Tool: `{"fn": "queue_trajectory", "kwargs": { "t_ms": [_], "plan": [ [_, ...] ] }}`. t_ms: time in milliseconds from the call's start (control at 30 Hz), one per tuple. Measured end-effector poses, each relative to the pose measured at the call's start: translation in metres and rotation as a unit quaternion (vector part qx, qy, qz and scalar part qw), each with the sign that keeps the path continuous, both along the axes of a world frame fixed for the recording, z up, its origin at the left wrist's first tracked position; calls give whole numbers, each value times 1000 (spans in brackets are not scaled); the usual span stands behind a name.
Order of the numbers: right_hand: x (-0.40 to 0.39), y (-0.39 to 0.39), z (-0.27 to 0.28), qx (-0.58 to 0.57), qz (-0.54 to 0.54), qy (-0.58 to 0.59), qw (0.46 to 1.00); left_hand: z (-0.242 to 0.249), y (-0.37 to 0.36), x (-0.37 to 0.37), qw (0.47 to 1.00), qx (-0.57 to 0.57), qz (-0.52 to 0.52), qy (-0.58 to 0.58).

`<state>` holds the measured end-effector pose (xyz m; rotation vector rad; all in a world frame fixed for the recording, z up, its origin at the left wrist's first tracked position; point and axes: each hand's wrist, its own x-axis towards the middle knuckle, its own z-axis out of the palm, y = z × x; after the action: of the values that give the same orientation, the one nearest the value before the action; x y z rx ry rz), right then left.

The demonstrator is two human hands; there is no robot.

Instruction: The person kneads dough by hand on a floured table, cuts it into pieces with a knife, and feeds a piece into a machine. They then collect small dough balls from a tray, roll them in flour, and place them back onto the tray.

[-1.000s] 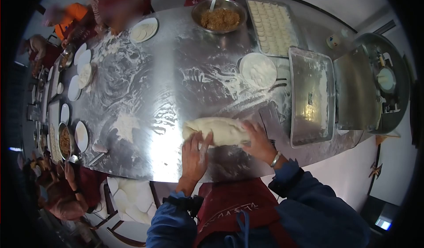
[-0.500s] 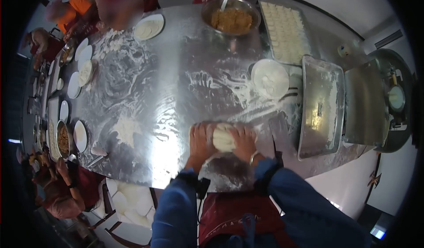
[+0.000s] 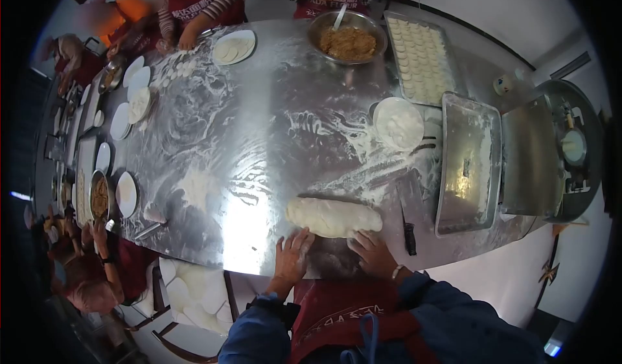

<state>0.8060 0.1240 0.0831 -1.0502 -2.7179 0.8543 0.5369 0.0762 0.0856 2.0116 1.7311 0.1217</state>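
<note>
A thick roll of pale dough [image 3: 334, 217] lies crosswise on the metal table [image 3: 214, 144], in the lower middle of the frame. Just below its left part is the left hand [image 3: 293, 254], palm down, fingers open and loosely bent, their tips at the dough's lower edge. The right hand [image 3: 374, 252] is below the right part of the roll, its fingers also open and reaching up and left to the same edge. Neither hand is closed around the dough; whether the fingertips press on it, I cannot tell.

Right of the dough, apart from it, lies a broad knife [image 3: 409, 199], its black handle toward the bottom of the frame. Further right is a metal tray [image 3: 468, 170] dusted with flour, and left of that tray's upper part sits a round dish of flour [image 3: 398, 124]. In the upper right, a second tray [image 3: 420, 59] holds rows of small pale dough pieces. Left of it, at the top middle, is a steel bowl [image 3: 350, 40] of brown filling with a white-handled utensil [image 3: 340, 17] in it. A white plate [image 3: 234, 47] of flat dough rounds is at the upper left of the bowl's side. Loose flour streaks the table, and people in red aprons stand along its top edge.
</note>
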Motion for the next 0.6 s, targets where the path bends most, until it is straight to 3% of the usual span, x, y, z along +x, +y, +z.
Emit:
{"fn": "queue_trajectory", "kwargs": {
  "t_ms": [100,133,233,267,333,467,533,600],
  "plan": [
    [39,-22,-24,-15,-69,21,997,-16,-26,-15,990,-68,64,-109],
    [57,-30,-36,-7,-180,-15,984,-22,-33,-19,976,-101,105,-160],
    [105,-41,-56,24,-415,-72,907,-22,-50,-26,956,-26,190,-221],
    [111,-40,-60,26,-410,-68,909,-23,-55,-28,956,-22,195,-219],
    [119,-40,-73,-45,-542,-114,832,-27,-67,-32,954,-73,217,-194],
    [122,-26,-91,-103,-551,-88,823,-25,-87,-33,964,-88,201,-151],
    [114,-21,-92,-137,-501,-5,854,-6,-91,-27,947,-127,241,-171],
    [101,-19,-71,-190,-509,65,837,5,-84,-15,939,-126,254,-193]
  ]
}}
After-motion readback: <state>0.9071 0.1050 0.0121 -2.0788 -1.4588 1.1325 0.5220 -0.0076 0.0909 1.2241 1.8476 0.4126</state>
